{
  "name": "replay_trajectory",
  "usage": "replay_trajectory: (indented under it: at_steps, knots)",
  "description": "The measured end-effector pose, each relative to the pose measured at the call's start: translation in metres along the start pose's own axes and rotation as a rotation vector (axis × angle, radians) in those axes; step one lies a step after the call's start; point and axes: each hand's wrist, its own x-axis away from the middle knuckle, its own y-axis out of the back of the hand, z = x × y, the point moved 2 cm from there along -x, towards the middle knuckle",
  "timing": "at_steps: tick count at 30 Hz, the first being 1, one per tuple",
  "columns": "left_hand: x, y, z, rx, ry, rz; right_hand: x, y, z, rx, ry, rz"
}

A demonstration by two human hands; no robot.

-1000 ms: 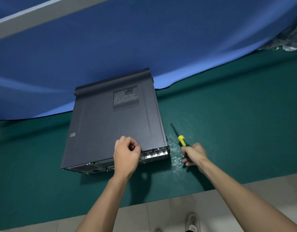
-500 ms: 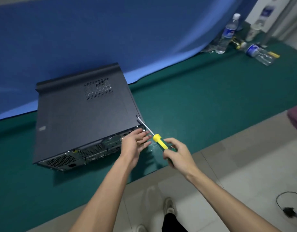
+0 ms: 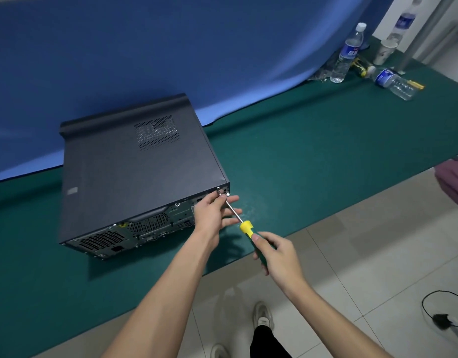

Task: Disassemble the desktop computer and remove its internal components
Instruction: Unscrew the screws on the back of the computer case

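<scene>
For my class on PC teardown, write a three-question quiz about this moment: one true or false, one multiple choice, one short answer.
1. True or false: the side panel of the computer case is already off.
2. Which part of the screwdriver does the right hand grip? A) the metal shaft B) the handle C) the tip
3. Where does the screwdriver tip meet the case, and what does the left hand do there?

Key
1. False: the panel still covers the case.
2. B
3. At a screw on the rear panel's upper right corner; the left fingers steady the shaft near the tip.
</scene>
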Motion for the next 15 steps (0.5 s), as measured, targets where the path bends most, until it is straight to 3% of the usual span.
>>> replay_trajectory:
  at_steps: [15]
  knots:
    - [0.0009,-0.0075,-0.0007,-0.007,-0.017,-0.058,0.0008,-0.0024,0.0035,-0.123,-0.050,-0.015]
